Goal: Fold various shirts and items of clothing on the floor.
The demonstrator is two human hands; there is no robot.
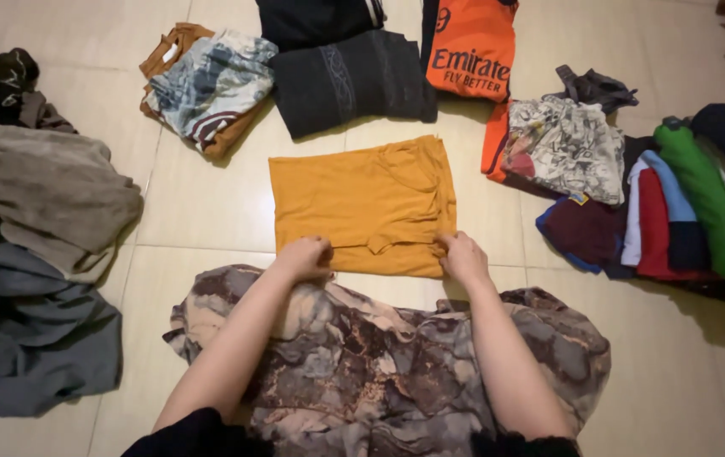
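A mustard-yellow garment lies folded into a rectangle on the tiled floor in front of me. My left hand grips its near left edge with fingers curled. My right hand pinches its near right corner. Both forearms reach out over a brown-and-grey patterned cloth that covers my lap.
Folded clothes lie beyond: a blue-white patterned one, a dark knit one, an orange jersey. A grey-beige heap and a grey garment sit left. A stack of coloured folded clothes sits right.
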